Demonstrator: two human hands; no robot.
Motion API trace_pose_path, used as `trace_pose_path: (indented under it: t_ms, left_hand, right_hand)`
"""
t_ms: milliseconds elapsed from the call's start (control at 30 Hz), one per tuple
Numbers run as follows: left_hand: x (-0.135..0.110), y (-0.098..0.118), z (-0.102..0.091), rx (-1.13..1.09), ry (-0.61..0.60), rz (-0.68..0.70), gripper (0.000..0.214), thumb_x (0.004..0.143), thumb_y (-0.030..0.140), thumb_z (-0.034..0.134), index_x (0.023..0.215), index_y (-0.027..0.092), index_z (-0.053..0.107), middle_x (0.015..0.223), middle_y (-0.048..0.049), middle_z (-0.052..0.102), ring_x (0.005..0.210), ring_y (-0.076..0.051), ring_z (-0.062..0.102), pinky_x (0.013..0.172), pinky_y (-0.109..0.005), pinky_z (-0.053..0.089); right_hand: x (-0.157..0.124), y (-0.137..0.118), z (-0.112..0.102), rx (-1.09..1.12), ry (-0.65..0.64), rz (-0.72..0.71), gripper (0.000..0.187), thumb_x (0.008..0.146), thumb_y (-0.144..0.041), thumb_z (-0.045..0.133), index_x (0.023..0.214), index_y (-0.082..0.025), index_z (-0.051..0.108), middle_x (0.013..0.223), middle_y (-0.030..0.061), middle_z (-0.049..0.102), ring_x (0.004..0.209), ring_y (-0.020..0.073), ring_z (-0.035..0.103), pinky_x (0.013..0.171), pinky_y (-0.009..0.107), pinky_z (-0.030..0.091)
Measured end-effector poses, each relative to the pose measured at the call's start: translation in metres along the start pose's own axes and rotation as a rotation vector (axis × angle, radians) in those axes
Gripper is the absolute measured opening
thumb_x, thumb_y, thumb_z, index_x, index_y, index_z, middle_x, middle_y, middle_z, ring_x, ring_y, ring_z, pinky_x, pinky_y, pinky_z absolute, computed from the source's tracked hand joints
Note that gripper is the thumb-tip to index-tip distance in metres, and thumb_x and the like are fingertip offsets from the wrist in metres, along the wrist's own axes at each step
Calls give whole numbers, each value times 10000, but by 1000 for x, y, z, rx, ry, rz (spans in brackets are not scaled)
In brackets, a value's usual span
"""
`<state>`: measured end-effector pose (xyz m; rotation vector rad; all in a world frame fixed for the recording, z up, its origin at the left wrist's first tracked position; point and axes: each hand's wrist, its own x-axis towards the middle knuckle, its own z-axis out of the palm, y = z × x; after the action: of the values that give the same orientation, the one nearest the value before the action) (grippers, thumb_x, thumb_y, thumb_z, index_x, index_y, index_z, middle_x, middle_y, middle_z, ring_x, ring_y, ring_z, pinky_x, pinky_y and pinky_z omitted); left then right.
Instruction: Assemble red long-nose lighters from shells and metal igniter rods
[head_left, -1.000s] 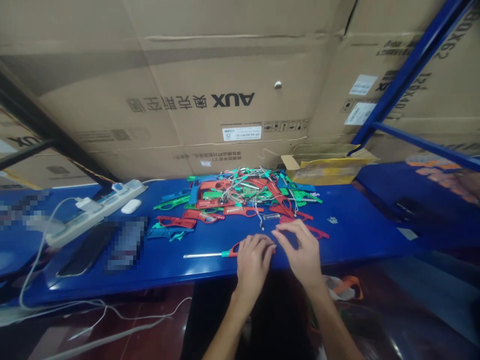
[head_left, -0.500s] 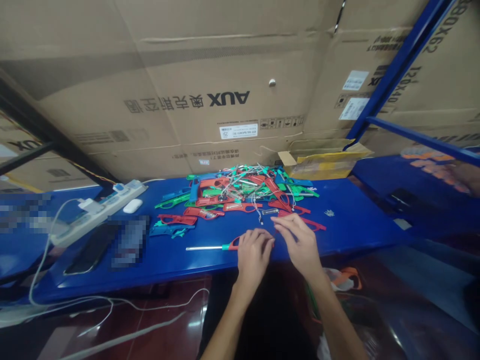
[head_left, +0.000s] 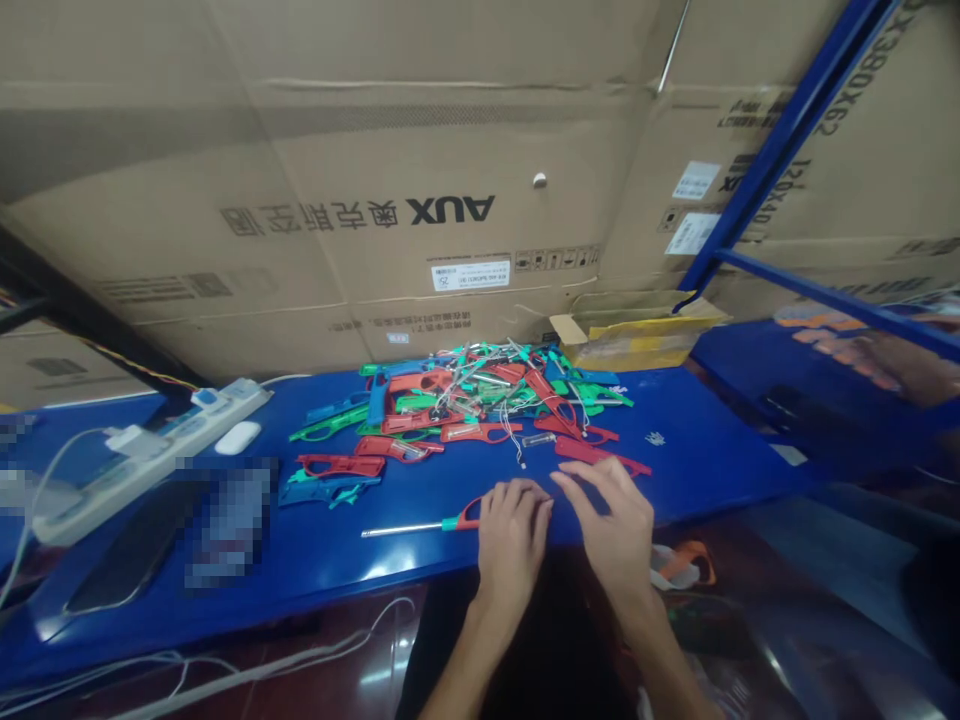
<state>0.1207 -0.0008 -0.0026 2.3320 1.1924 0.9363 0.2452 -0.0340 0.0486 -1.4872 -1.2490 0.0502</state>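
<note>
At lower centre, left hand [head_left: 514,525] curls its grip over the red lighter [head_left: 449,524], probably light, stiff, best held by its handle [head_left: 466,525]; right hand [head_left: 616,515] nearly pinched, contents unclear

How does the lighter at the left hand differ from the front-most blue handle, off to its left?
The lighter shows red; the blue handle doesn't. The lighter has a long metal rod; none shows on the blue handle. The left hand partly covers the lighter, not the blue handle. Both have green parts.
</note>
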Motion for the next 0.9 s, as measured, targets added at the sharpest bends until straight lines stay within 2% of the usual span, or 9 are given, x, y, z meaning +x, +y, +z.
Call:
trace_pose_path:
  t_ms: [200,300,367,467,567,633,700,767,900]
  left_hand:
    - [0,0,1,98,25,42,90,1027,216,553,1014,215,642,1047,-25,697,948,-217,577,821,-380,406]
    - [1,5,5,179,36,50,106,1027,195,534,1029,203,640,1029,-38,705,947,-228,585,827,-391,412]
    - [-1,7,6,175,52,62,105,1025,199,538,1046,202,642,1039,-41,717,967,-229,595,845,-395,423]
    - [-8,4,-4,52,127,113,147,1033,173,514,1085,210,646,1129,-39,729,1080,-214,602,948,-396,436]
    - [-18,-13,-29,3,197,107,193,1039,169,495,1106,229,666,1203,-43,722,1193,-213,579,1060,-419,412]
    - [-24,-29,-48,52,93,93,232,1007,259,599,1235,238,641,1253,-60,701,1227,-238,565,1066,-434,424]
    - [-27,-45,-61,117,-41,89,413,940,350,709,1325,241,605,1277,-77,685,1225,-259,569,1025,-428,463]
    - [-27,-55,-68,157,-103,99,432,905,385,748,1299,251,630,1235,-76,696,1147,-249,607,963,-404,498]
    - [-19,-59,-75,179,-136,101,339,963,409,660,1272,269,671,1161,-67,718,1009,-221,660,891,-365,534]
  right_hand:
    - [-4,-9,-11,51,-82,-139,116,958,-248,654,995,-240,764,877,41,681,810,187,675,763,330,568]
    - [-7,-14,-29,74,43,-176,113,950,-230,661,1012,-249,754,942,51,725,880,207,686,826,367,561]
    - [-3,-10,-39,92,96,-94,138,943,-274,673,1055,-249,749,955,52,733,855,203,683,819,370,557]
    - [10,9,-43,215,-62,167,307,932,-415,663,1155,-215,731,906,55,734,735,178,660,687,333,548]
    - [22,33,-33,371,-78,393,413,842,-544,717,1002,-164,742,778,37,699,564,127,552,532,282,469]
    - [24,46,-21,411,0,484,439,765,-571,783,893,-156,712,691,6,641,521,105,498,496,259,428]
    - [21,55,-12,461,43,536,452,748,-586,799,848,-169,657,657,-20,586,520,101,491,476,240,404]
    - [20,59,-9,578,28,543,442,822,-618,726,829,-196,594,628,-56,496,505,92,464,456,220,375]
    - [30,51,-23,757,-211,484,352,969,-581,555,922,-234,592,610,-82,365,478,101,434,431,225,371]
